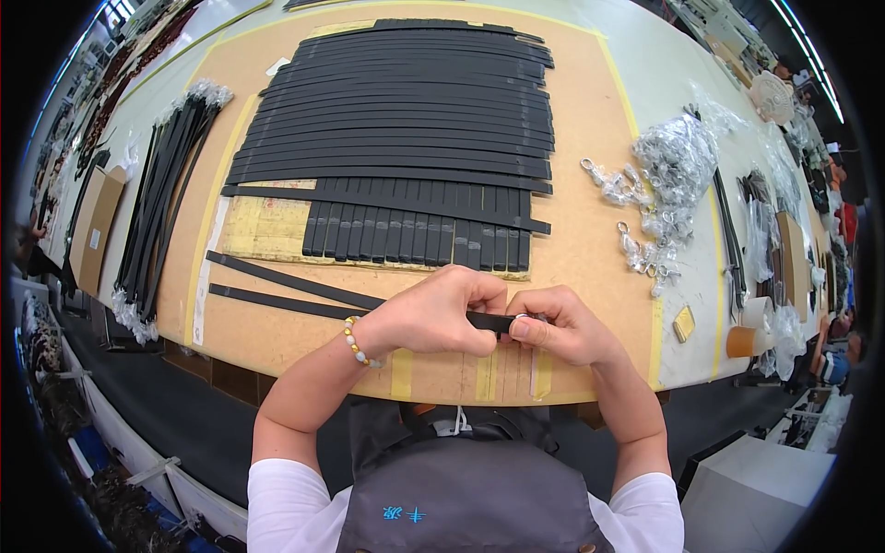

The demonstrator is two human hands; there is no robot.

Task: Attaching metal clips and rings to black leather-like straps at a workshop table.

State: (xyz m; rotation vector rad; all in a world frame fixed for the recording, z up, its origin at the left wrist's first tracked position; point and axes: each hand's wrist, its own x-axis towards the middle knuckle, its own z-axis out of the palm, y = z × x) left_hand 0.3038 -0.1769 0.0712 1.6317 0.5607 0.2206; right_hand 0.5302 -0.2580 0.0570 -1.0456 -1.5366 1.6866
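Observation:
My left hand (441,313) is closed round a black strap (489,322) close to its right end, near the front edge of the table. Beside it, my right hand (564,330) pinches a small silver metal fitting (520,318) at that end; the fingers cover most of the fitting. Two flat black lengths trail out to the left of my left hand: a lower one (277,302) and an upper one (290,278). Which of them continues into my grip is hidden. Beyond my hands lies a wide layer of black straps (396,111) in rows, above another layer (406,235) set crosswise.
At right sits a heap of plastic-wrapped metal snap hooks (678,161), with a few loose hooks (616,184) beside it. A bundle of finished-looking straps (166,198) lies at left near a cardboard box (97,230). A yellow block (683,323) and a tape roll (742,341) are at right.

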